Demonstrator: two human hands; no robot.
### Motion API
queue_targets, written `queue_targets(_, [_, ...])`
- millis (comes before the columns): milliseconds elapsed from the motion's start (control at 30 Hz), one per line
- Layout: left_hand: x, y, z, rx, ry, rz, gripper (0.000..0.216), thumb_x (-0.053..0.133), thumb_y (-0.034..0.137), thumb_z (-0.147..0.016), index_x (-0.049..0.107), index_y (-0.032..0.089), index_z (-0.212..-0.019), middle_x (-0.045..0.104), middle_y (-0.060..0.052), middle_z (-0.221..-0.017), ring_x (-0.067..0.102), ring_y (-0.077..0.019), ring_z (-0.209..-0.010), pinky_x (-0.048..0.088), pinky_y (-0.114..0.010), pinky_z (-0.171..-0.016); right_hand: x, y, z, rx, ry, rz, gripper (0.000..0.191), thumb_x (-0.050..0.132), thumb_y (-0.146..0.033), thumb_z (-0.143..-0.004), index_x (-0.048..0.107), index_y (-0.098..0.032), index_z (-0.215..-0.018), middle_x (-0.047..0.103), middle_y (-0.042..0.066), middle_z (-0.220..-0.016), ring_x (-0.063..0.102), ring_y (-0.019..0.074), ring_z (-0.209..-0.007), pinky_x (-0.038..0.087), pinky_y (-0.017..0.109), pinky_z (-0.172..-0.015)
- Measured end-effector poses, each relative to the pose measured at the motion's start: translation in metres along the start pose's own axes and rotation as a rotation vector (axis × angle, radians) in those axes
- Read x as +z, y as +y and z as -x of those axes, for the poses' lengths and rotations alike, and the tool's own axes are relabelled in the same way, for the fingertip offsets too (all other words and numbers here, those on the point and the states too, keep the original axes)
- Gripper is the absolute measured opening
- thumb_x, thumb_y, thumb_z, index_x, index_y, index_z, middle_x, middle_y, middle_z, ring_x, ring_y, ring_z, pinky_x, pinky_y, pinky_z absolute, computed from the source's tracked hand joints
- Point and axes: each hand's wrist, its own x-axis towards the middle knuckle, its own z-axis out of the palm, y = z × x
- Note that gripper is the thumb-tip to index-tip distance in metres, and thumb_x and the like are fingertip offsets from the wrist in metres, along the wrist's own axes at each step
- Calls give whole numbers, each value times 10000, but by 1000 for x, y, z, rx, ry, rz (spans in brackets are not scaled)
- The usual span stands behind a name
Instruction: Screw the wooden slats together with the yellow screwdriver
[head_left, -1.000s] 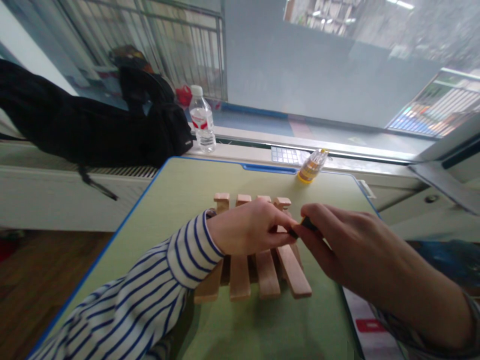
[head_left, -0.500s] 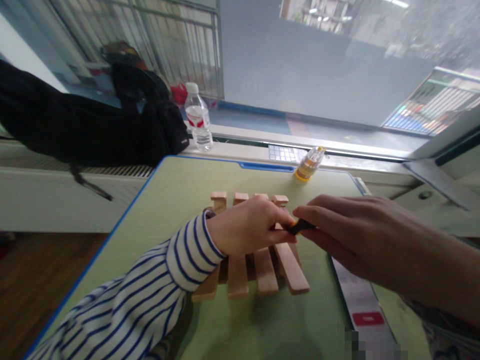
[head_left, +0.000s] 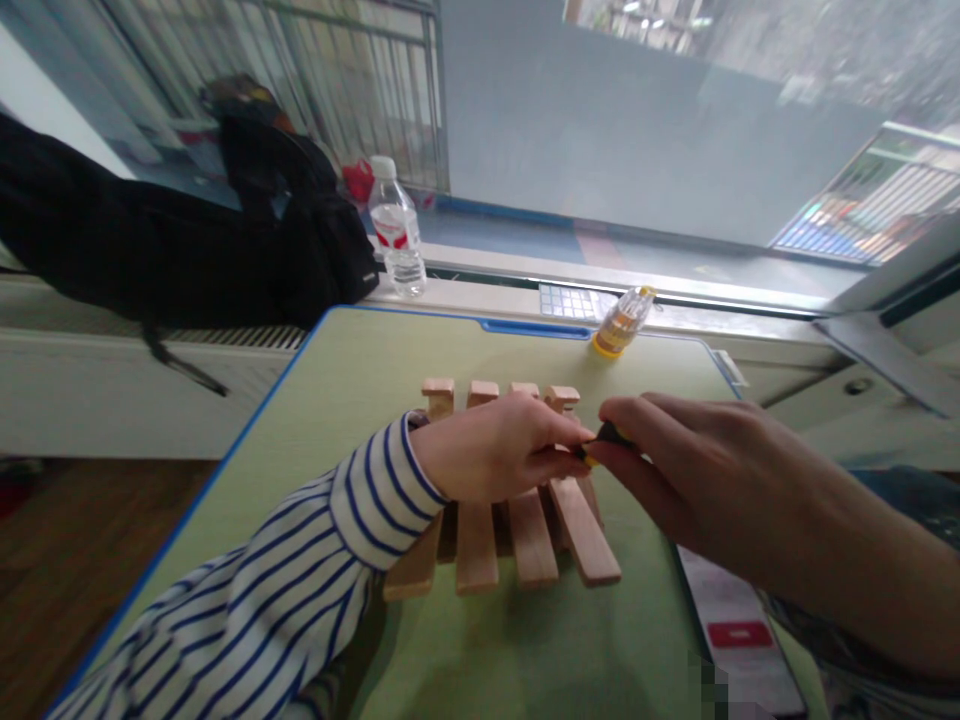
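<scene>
Over the right end of a slatted wooden piece (head_left: 476, 550), my two hands meet at a small black-and-yellow screwdriver (head_left: 611, 434). Mostly its handle shows; the tip is hidden behind fingers. My left hand (head_left: 499, 445), in a striped cuff, pinches the yellow end between thumb and fingers and covers the middle of the slats. From the right, my right hand (head_left: 694, 455) grips the black part with its fingertips. The wooden piece lies on the green table, its several slats fanning out toward me, with notched blocks at the far end.
A phone (head_left: 739, 630) lies on the table (head_left: 360, 370) below my right forearm. A tilted bottle with a yellow cap (head_left: 622, 322) is at the far edge. On the sill stand a water bottle (head_left: 397, 230) and a black bag (head_left: 300, 230).
My right hand has turned slightly around the screwdriver, and its fingers have shifted on the black handle. My left hand and the wooden piece stay almost in place.
</scene>
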Motion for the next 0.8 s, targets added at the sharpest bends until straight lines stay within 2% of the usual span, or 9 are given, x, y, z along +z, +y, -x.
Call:
queue_targets(100, [-1, 2, 1, -16, -2, -29, 213, 475, 196, -873, 664, 159, -965, 652, -3, -759, 550, -89, -682, 387, -189, -645, 0, -3, -2, -1, 23, 43, 33, 480, -180, -846, 495, -184, -817, 510, -12, -691, 374, 96, -530, 212, 280, -483])
queue_targets(300, [-3, 6, 1, -75, 79, -90, 176, 578, 275, -815, 696, 189, -912, 607, 30, -648, 521, -63, -596, 345, -169, -556, -2, -1, -7, 39, -44, -29, 73, 457, -187, -858, 468, -187, -785, 488, -30, -664, 389, 86, -521, 214, 272, -483])
queue_targets(433, [-1, 5, 0, -71, 114, -119, 156, 594, 284, -805, 709, 185, -839, 582, 38, -590, 485, -51, -537, 325, -172, -526, -6, 4, -7, 101, -79, -91, 178, 394, -302, -903, 472, -192, -788, 508, -36, -624, 422, 86, -503, 224, 276, -478])
queue_targets(533, [0, 5, -1, -44, 116, -115, 145, 590, 257, -807, 710, 178, -829, 590, 35, -598, 475, -48, -531, 327, -176, -530, -11, 8, -4, 71, -99, -110, 213, 400, -382, -897, 504, -196, -886, 598, -5, -754, 503, 102, -587, 284, 268, -510])
queue_targets(633, [0, 6, -1, -37, 102, -95, 137, 588, 234, -805, 703, 174, -846, 604, 30, -630, 514, -57, -578, 344, -171, -553, -12, 13, -1, -16, -107, -95, 190, 432, -284, -878, 510, -201, -1031, 626, 33, -940, 540, 109, -670, 350, 266, -574])
queue_targets(800, [0, 5, -1, -25, 98, -69, 136, 585, 226, -810, 693, 164, -863, 614, 33, -639, 527, -56, -594, 352, -161, -562, -7, 15, 2, -53, -120, -101, 298, 381, -138, -858, 485, -179, -1134, 618, 58, -992, 533, 105, -676, 376, 258, -587])
